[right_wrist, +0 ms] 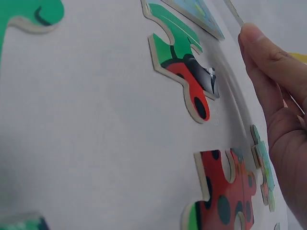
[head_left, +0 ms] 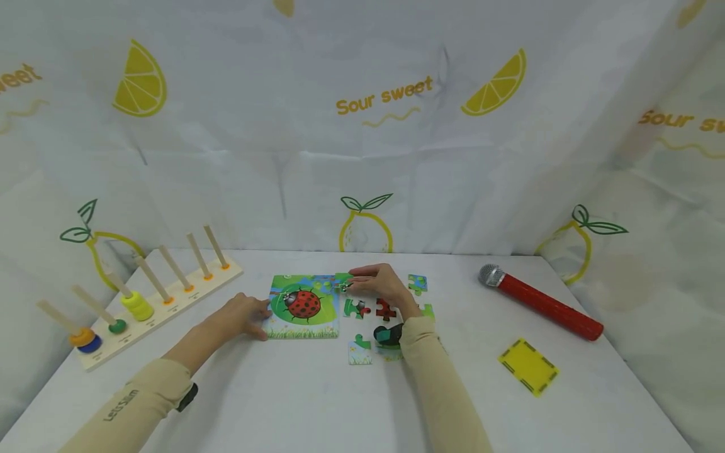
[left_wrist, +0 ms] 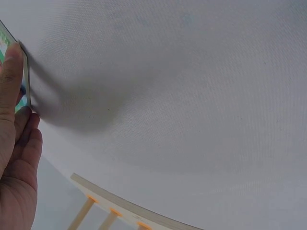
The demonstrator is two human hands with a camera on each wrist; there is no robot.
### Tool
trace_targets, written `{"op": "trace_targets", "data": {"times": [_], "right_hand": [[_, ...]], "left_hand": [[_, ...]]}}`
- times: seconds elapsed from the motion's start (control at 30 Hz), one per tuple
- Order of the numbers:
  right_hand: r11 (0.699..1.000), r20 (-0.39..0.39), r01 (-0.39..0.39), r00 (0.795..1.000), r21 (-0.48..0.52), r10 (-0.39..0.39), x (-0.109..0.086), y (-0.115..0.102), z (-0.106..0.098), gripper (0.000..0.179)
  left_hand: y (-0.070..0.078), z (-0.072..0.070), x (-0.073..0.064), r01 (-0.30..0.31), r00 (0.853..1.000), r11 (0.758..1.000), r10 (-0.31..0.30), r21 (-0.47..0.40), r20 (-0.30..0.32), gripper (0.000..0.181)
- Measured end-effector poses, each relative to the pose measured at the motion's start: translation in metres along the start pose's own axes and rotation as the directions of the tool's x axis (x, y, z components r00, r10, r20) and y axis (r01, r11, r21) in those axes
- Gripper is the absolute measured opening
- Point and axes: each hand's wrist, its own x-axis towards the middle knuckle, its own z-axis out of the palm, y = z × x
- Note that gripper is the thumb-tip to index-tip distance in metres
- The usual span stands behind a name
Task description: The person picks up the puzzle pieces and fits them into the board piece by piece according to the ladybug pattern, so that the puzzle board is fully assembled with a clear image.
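A square puzzle board with a ladybug picture (head_left: 304, 308) lies on the table in the head view. My left hand (head_left: 241, 314) rests at its left side, thumb near the lower corner and fingertips farther up the edge. In the left wrist view that hand (left_wrist: 17, 129) touches the board's rim (left_wrist: 27, 79). By the board's upper right corner, my right hand (head_left: 382, 286) pinches a green jigsaw piece (head_left: 342, 279). Only a thin edge of this piece (right_wrist: 234, 11) shows at the fingertips in the right wrist view. Below lie a ladybug-head piece (head_left: 357, 308) and a red spotted piece (head_left: 386, 309).
More pieces lie around my right wrist, including a grassy one (head_left: 359, 352) and a blue-green one (head_left: 418, 284). On the left stands a wooden peg rack (head_left: 164, 311) with coloured rings. A red microphone (head_left: 546, 305) and a yellow card (head_left: 528, 366) lie at right.
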Motion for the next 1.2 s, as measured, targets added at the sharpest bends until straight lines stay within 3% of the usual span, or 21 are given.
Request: {"op": "trace_targets", "data": {"times": [0.4, 0.77, 0.97, 1.2], "right_hand": [[0.999, 0.046, 0.026, 0.999, -0.028, -0.025, 0.005, -0.008, 0.024, 0.038], [1.000, 0.004, -0.005, 1.000, 0.030, 0.005, 0.016, -0.009, 0.053, 0.037], [0.994, 0.010, 0.010, 1.000, 0.106, -0.011, 0.021, -0.007, 0.066, 0.038], [0.995, 0.006, 0.060, 0.998, 0.080, -0.061, 0.022, -0.008, 0.076, 0.037]], "left_hand": [[-0.006, 0.003, 0.004, 0.022, 1.000, 1.000, -0.022, 0.014, 0.011, 0.045], [-0.005, 0.001, 0.001, 0.022, 1.000, 1.000, -0.022, 0.005, 0.009, 0.046], [-0.004, 0.001, 0.001, 0.021, 1.000, 1.000, -0.021, 0.000, 0.011, 0.044], [-0.004, 0.003, 0.002, 0.029, 1.000, 0.999, -0.028, -0.032, 0.008, 0.045]]}}
